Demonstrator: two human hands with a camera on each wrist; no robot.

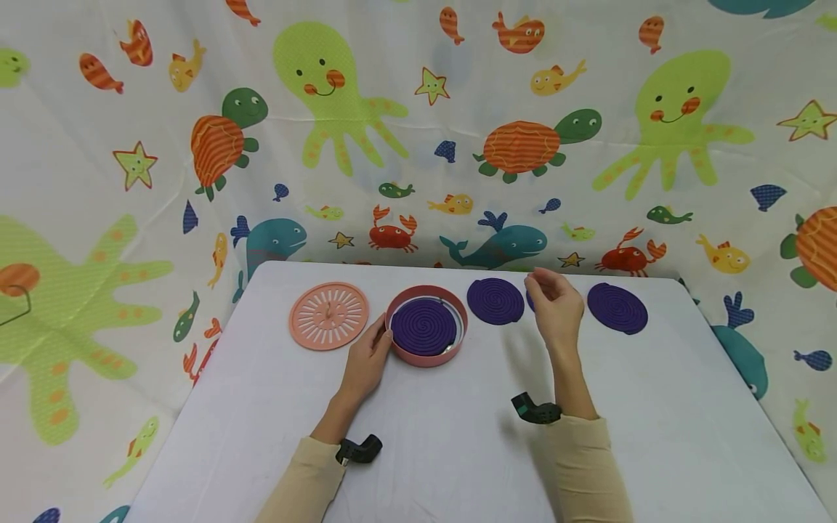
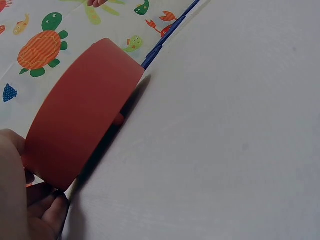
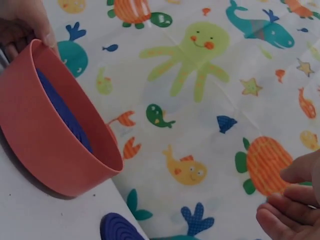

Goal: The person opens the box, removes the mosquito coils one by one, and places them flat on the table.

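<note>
In the head view a round pink mosquito coil holder (image 1: pixel 426 361) contains a purple mosquito coil (image 1: pixel 423 326). My left hand (image 1: pixel 368 356) grips the holder's left side, thumb at the rim. A dark gap shows beneath the holder wall (image 2: pixel 85 107) in the left wrist view. My right hand (image 1: pixel 559 305) is raised over the table's far side, fingers loosely bent. Nothing shows between those fingers in the right wrist view. Behind it another purple coil (image 1: pixel 530 301) is mostly hidden. Purple coils lie on either side, one left (image 1: pixel 495 301) and one right (image 1: pixel 617 309).
The holder's slotted pink lid (image 1: pixel 318 335) lies flat to the left, with a small hook-like piece at its middle. A white cloth covers the table (image 1: pixel 451 450). Behind it hangs a curtain (image 1: pixel 418 160) printed with sea animals, close to the table's far edge.
</note>
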